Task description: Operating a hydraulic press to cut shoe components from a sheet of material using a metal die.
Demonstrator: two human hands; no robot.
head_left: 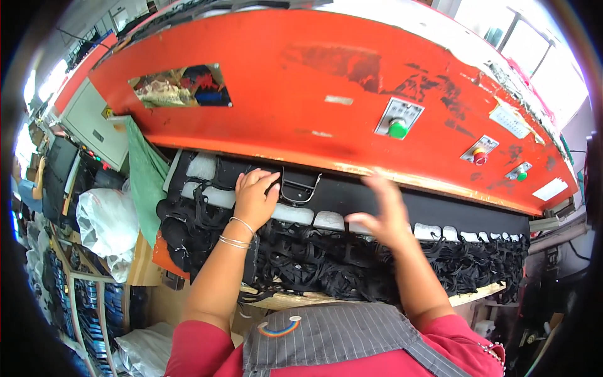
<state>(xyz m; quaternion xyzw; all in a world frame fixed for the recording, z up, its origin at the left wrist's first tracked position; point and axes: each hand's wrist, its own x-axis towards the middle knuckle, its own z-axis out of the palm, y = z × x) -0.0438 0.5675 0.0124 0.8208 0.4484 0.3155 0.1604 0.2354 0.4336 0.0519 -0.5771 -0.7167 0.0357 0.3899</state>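
My left hand (255,193) rests on the black sheet (352,188) at the machine's front, fingers bent and spread. Just right of its fingertips stands a U-shaped metal cutting die (301,190). Whether the fingers touch the die I cannot make out. My right hand (386,213) hovers farther right, slightly blurred, with thumb and fingers apart and nothing in it. Pale rounded cut-outs (293,214) show in a row along the sheet's near edge. Below them hangs a thick tangle of black cut strips (308,261), beneath both forearms.
The orange machine body (264,81) spans the far side, carrying green buttons (397,129) and a red knob (480,157). To the left are a green cloth (143,176), a white plastic bag (108,220) and a rack (88,301). Another person (30,188) is at far left.
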